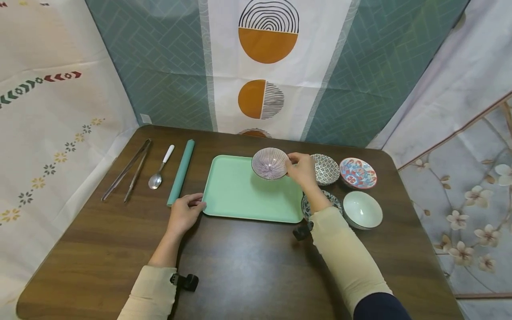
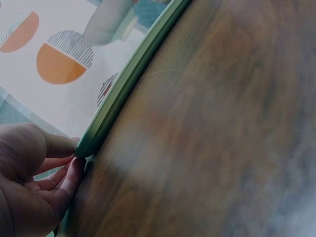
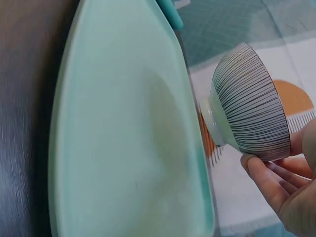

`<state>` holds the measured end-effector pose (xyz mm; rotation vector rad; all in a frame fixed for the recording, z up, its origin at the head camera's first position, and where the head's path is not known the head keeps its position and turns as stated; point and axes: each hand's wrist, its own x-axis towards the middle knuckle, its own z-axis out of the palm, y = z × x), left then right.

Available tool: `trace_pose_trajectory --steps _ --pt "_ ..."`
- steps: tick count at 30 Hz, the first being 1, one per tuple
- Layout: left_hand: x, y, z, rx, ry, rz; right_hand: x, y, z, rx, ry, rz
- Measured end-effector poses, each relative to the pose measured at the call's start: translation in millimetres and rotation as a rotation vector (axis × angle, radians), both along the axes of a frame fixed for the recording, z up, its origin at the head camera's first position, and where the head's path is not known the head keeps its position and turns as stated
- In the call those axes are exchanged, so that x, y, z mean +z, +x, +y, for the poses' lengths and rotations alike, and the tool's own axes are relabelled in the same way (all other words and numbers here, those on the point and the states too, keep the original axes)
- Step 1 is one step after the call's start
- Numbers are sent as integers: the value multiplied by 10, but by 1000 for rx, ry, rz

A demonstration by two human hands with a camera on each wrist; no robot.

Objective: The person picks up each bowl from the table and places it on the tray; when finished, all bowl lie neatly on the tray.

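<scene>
A bowl with thin dark purple stripes is held by its rim in my right hand. It hangs above the mint-green tray, apart from it, and the right wrist view shows its striped outside and pale foot. A shadow falls on the tray below it. At the tray's near left corner, my left hand pinches the edge between thumb and fingers, as the left wrist view shows close up. The tray lies flat on the table.
Right of the tray stand a black-and-white patterned bowl, a red-and-blue bowl, a pale bowl and a dark patterned bowl, partly behind my right forearm. To the left lie a teal roll, a spoon and metal tongs.
</scene>
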<state>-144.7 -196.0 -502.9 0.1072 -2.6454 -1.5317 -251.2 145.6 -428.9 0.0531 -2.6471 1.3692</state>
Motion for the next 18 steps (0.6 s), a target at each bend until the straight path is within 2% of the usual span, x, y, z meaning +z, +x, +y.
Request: trace_pose_trajectory --steps 8,14,18 --pt "1 6 -10 0 -1 10 -80 -52 -393 19 80 -48" --pt "8 7 -3 -5 12 12 -212 -115 -626 63 -15 -110" --pt "0 6 -10 -3 14 10 -272 -154 -757 64 -60 -142"
